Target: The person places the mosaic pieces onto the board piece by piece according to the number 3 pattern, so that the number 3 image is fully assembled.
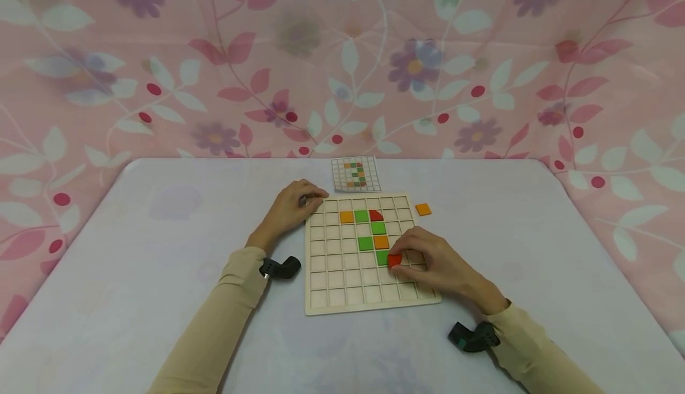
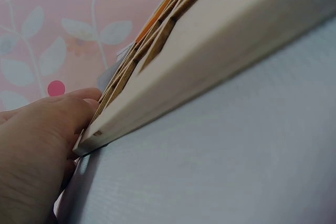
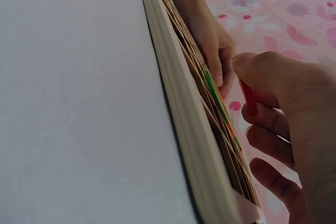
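Note:
A pale wooden grid board lies flat on the table. My left hand holds its far left corner, thumb and fingers at the edge. Between the thumb and fingertips of my right hand is a red tile, pinched low over the board; the right wrist view shows this red tile edge-on. It sits beside a green tile. Farther up the grid are an orange tile, more green tiles, a red tile with a rounded corner and another orange tile.
Beyond the board's far edge lies a printed grid card showing a coloured pattern. A loose orange tile rests on the white-covered table, right of the board. Floral cloth hangs behind the table.

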`<state>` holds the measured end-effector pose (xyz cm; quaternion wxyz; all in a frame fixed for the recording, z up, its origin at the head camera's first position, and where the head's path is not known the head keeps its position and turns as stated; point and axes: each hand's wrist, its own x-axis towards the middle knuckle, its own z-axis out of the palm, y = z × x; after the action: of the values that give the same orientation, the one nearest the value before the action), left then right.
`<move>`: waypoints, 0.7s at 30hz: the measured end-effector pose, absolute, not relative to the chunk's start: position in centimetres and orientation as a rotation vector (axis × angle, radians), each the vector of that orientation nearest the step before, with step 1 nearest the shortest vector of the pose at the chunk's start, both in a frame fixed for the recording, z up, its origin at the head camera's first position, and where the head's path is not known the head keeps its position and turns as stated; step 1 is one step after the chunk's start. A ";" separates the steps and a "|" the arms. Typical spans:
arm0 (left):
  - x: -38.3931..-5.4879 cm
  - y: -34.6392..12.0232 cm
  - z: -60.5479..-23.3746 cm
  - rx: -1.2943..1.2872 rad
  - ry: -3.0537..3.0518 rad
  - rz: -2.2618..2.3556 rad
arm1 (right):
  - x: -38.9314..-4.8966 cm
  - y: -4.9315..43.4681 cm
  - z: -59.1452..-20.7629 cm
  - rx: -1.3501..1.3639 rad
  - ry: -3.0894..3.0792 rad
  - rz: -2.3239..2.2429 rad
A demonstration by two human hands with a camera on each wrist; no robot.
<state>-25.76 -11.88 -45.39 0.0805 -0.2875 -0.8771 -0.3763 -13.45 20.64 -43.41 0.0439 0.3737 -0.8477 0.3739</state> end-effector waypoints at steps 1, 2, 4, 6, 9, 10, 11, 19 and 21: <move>-25.8 -11.9 -45.4 -0.864 -2.621 -1.121 | -13.5 20.5 -43.4 1.143 -2.596 1.141; -25.8 -11.9 -45.5 -0.866 -2.620 -1.118 | -13.5 20.4 -43.4 1.144 -2.599 1.139; -25.8 -12.0 -45.5 -0.873 -2.617 -1.114 | -13.6 20.2 -43.4 1.155 -2.596 1.133; -25.9 -12.0 -45.6 -0.875 -2.616 -1.109 | -13.6 20.0 -43.4 1.174 -2.580 1.126; -25.9 -12.0 -45.5 -0.879 -2.610 -1.117 | -13.6 19.8 -43.4 1.208 -2.545 1.110; -25.9 -12.0 -45.5 -0.881 -2.608 -1.121 | -13.6 19.8 -43.3 1.218 -2.534 1.100; -25.9 -12.0 -45.5 -0.883 -2.605 -1.122 | -13.7 19.7 -43.3 1.226 -2.526 1.095; -25.8 -12.0 -45.5 -0.880 -2.608 -1.114 | -13.5 19.5 -43.5 1.257 -2.527 1.056; -25.8 -12.0 -45.5 -0.878 -2.611 -1.118 | -13.4 19.4 -43.6 1.265 -2.529 1.047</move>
<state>-25.77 -11.97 -45.46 0.0842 -0.2942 -0.8752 -0.3748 -13.44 19.39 -43.61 0.0627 0.4188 -0.8370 0.3466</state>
